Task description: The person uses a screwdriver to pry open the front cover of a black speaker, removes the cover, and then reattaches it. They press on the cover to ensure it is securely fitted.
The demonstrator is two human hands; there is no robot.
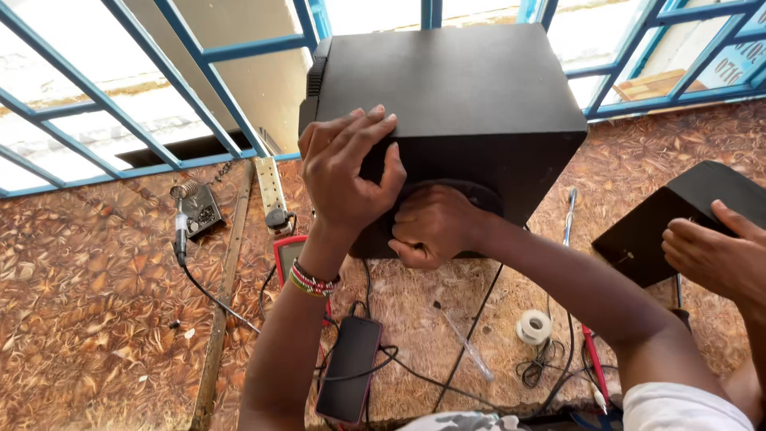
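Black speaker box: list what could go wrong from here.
1. The black speaker box stands tilted on edge, steadied only by the left hand; it might tip onto the phone or the red meter.
2. The right hand works at the round plate underneath, so its fingers could get pinched.
3. Loose cables nearby could snag.

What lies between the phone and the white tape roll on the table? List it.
In the head view, between the phone and the white tape roll: a clear thin tool, black cables, and patterned table.
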